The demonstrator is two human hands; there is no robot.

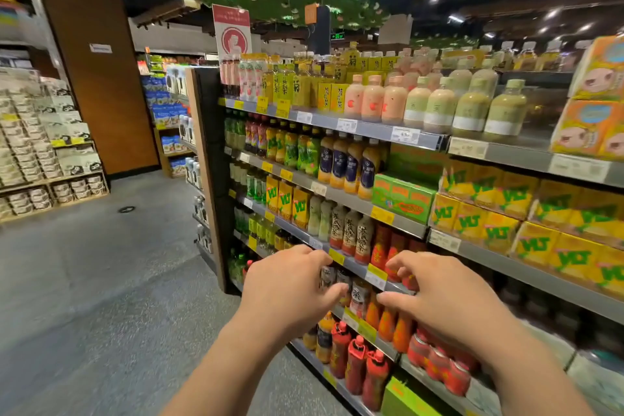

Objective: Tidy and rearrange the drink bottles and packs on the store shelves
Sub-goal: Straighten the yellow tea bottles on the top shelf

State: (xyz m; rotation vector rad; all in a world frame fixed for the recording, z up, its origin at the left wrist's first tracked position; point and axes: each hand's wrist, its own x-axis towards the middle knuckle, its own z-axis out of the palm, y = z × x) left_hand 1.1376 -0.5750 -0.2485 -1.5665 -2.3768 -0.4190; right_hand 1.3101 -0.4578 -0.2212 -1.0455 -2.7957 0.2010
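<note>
Reaching toward a lower shelf [391,285] of tea bottles [359,297], a person's left hand [287,290] and right hand [439,297] hover empty, fingers curled and loosely spread, seemingly poised to straighten the row.

bottles [351,233] left of packs [486,223], on shelves [398,224]

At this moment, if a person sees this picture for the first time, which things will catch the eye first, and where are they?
First the two bare hands low in the middle: the left hand and right hand reach, fingers curled and empty, toward the small tea bottles on a lower shelf. Next, the wall of yellow drink packs stacked at the right, and the row of pink and green milky bottles along the top shelf.
</note>
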